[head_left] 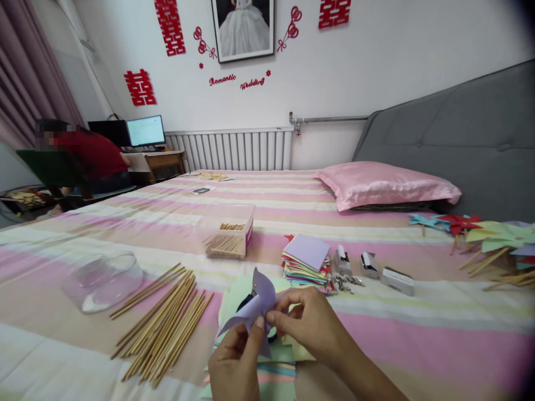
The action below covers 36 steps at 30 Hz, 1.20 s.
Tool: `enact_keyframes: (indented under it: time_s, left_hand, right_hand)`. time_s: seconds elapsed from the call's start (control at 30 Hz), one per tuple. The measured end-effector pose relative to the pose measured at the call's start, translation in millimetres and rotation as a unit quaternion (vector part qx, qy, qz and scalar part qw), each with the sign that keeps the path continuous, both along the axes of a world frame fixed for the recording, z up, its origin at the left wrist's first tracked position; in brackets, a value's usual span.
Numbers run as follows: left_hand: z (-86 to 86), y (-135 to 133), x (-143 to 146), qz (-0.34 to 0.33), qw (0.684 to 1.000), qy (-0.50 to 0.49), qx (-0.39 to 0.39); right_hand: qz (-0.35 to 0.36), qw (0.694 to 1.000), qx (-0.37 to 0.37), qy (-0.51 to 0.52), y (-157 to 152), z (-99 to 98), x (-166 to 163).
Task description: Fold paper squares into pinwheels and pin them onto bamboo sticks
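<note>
A purple paper pinwheel [259, 298] with curled blades is held up between my two hands. My left hand [238, 356] pinches it from below near the centre, thumb on the front. With thumb and fingers, my right hand [307, 317] grips its right side by the middle. Whether a pin sits between the fingertips is hidden. Beneath lie sheets of coloured paper [276, 370], with a dark object [244, 303] partly covered by the pinwheel. Just beyond stands a stack of square paper [307, 253], purple on top.
Wooden sticks [163, 328] lie at left beside a clear plastic container [104, 281]. A clear box [228, 239] holds more sticks. Small boxes [397, 281] and metal pins [346, 284] are at right, near finished pinwheels [497, 236]. A pink pillow [388, 184] lies behind; a person [92, 150] sits far left.
</note>
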<state>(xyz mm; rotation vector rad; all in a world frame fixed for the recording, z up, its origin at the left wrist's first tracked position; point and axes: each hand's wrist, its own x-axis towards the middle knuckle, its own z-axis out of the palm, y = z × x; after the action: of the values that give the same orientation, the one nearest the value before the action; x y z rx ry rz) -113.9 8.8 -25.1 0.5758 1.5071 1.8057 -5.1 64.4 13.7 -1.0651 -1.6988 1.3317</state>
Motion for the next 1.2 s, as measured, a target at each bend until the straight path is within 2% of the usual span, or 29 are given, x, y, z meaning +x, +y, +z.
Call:
enact_keyframes:
  time_s: [0.33,0.43,0.6,0.7,0.8,0.87,0.9,1.0,1.2]
  left_hand:
    - [19.0,-3.3,9.4,0.014,1.000,-0.003,0.000]
    - [16.6,-2.3,8.0,0.018,1.000,-0.011,0.000]
    - [4.8,1.8,1.5,0.009,0.995,-0.101,-0.004]
    - [-3.0,3.7,-1.5,0.006,0.996,-0.091,-0.009]
    - [-6.8,4.7,-2.1,-0.009,0.999,-0.032,-0.027]
    - [-5.2,4.9,-0.4,-0.019,0.999,0.008,-0.045]
    - [-3.2,4.9,1.1,-0.024,0.998,0.023,-0.054]
    - [4.4,4.9,7.1,-0.034,0.997,0.032,-0.064]
    - [5.7,5.5,12.3,-0.041,0.996,0.036,-0.064]
  right_hand:
    - [-0.008,0.999,0.031,-0.034,1.3,4.1,1.3]
    - [-0.009,0.999,0.024,-0.045,-1.4,6.3,1.4]
    - [0.025,0.998,0.014,-0.061,-0.6,15.8,15.6]
    - [-0.053,0.994,0.024,-0.090,11.4,22.4,39.4]
    - [-0.178,0.971,0.079,-0.135,30.6,23.3,71.7]
    - [-0.274,0.918,0.114,-0.262,43.7,18.8,92.5]
    - [-0.290,0.886,0.111,-0.344,49.5,15.1,101.0]
    - [-0.294,0.855,0.077,-0.421,62.5,0.3,115.7]
    - [-0.253,0.843,0.031,-0.474,76.9,-29.5,113.9]
